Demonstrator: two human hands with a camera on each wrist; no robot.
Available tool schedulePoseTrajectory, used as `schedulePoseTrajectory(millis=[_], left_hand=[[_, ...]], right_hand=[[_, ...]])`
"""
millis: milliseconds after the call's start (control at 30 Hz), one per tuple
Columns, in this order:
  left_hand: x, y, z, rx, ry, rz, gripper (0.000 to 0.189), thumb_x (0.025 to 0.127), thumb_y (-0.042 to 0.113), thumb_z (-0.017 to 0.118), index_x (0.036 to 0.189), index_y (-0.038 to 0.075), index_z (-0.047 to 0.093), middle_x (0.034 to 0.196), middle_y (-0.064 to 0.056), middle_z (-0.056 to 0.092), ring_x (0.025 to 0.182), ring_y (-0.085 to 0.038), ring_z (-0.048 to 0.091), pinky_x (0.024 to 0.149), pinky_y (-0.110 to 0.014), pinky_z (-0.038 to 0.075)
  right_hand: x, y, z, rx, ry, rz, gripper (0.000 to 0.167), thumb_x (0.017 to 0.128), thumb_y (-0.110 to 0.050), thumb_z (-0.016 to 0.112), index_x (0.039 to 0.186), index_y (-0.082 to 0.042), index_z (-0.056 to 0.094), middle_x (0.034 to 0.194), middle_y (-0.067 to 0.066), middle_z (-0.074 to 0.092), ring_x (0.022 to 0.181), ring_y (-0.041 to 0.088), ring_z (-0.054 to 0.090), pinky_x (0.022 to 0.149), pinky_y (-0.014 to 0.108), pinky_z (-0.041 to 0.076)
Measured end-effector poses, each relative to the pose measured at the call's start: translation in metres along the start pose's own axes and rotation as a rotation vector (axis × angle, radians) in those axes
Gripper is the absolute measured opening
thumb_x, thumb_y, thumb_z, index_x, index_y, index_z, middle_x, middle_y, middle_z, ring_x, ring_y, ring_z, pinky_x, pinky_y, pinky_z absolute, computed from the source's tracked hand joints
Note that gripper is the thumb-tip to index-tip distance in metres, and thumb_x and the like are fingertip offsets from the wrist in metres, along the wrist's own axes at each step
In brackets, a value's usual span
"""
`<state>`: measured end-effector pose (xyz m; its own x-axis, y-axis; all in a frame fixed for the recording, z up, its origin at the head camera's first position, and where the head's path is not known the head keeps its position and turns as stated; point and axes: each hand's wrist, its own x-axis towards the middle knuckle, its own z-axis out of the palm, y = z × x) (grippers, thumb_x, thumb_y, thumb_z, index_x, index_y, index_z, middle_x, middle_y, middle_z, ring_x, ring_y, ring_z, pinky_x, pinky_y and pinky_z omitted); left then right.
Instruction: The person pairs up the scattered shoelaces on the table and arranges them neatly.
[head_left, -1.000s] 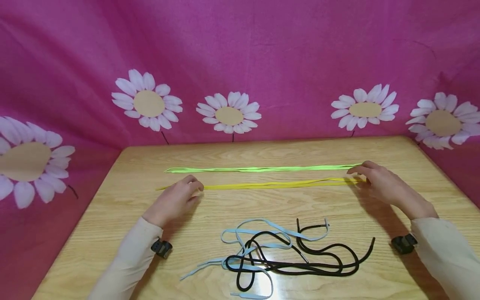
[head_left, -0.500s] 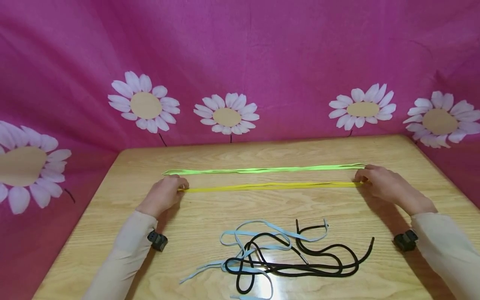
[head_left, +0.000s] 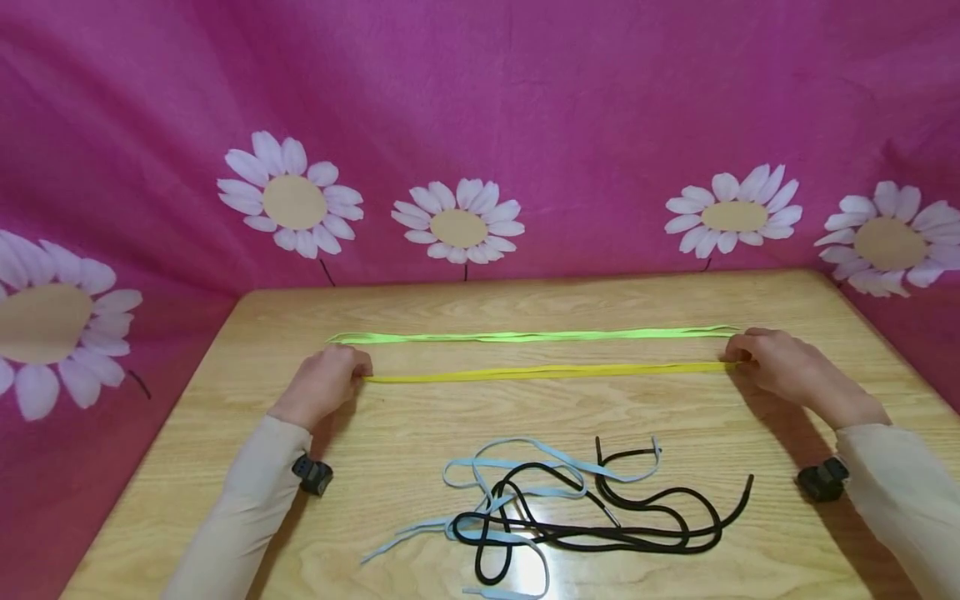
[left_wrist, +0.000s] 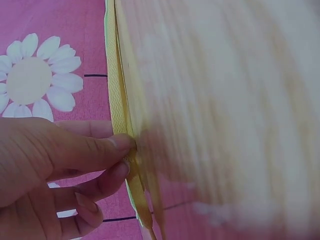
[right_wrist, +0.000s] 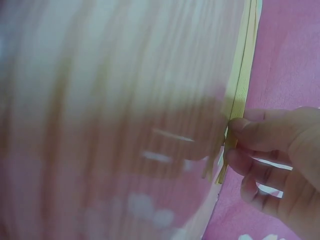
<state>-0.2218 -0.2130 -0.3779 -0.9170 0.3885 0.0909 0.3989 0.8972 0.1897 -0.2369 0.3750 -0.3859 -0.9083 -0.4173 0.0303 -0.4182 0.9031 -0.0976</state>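
Observation:
A flat yellow shoelace (head_left: 540, 372), laid double, stretches left to right across the wooden table. My left hand (head_left: 324, 385) pinches its left end; the left wrist view shows thumb and fingertips on the yellow lace (left_wrist: 118, 90), its narrow tips hanging past them. At the other end my right hand (head_left: 787, 371) pinches the lace between thumb and fingers. Two short yellow tails poke out below that grip in the right wrist view. Just behind lies a neon green shoelace (head_left: 525, 337), also doubled and nearly parallel to the yellow one.
Nearer the front of the table (head_left: 187, 467), a light blue shoelace (head_left: 551, 492) and a round black shoelace (head_left: 491, 581) lie loosely tangled together. A pink cloth (head_left: 585, 125) with daisies hangs behind the table and at its sides.
My left hand has slid left along the yellow shoelace to its end, then stayed there. My right hand has gone slightly right, and the lace now lies straighter with its strands closer together.

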Motion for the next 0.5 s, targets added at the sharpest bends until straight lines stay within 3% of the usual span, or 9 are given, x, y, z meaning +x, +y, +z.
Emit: schedulePoseTrajectory(millis=[333, 500], left_hand=[[-0.0006, 0.0000, -0.0037, 0.008, -0.028, -0.028, 0.025, 0.078, -0.014, 0.063, 0.082, 0.009, 0.072, 0.085, -0.005, 0.069, 0.086, -0.025, 0.065, 0.070, -0.042, 0.052], [-0.0009, 0.0011, -0.0041, -0.002, -0.028, -0.019, 0.025, 0.077, -0.014, 0.062, 0.080, 0.009, 0.071, 0.082, -0.004, 0.068, 0.082, -0.023, 0.063, 0.068, -0.041, 0.051]], right_hand=[[-0.0019, 0.0037, -0.0014, -0.004, -0.017, -0.004, 0.019, 0.079, 0.010, 0.066, 0.088, -0.006, 0.068, 0.077, 0.002, 0.054, 0.067, 0.018, 0.048, 0.061, 0.039, 0.045], [-0.0029, 0.0045, -0.0007, -0.006, -0.016, 0.006, 0.017, 0.080, 0.008, 0.065, 0.089, -0.007, 0.068, 0.079, 0.002, 0.056, 0.069, 0.018, 0.050, 0.064, 0.041, 0.047]])
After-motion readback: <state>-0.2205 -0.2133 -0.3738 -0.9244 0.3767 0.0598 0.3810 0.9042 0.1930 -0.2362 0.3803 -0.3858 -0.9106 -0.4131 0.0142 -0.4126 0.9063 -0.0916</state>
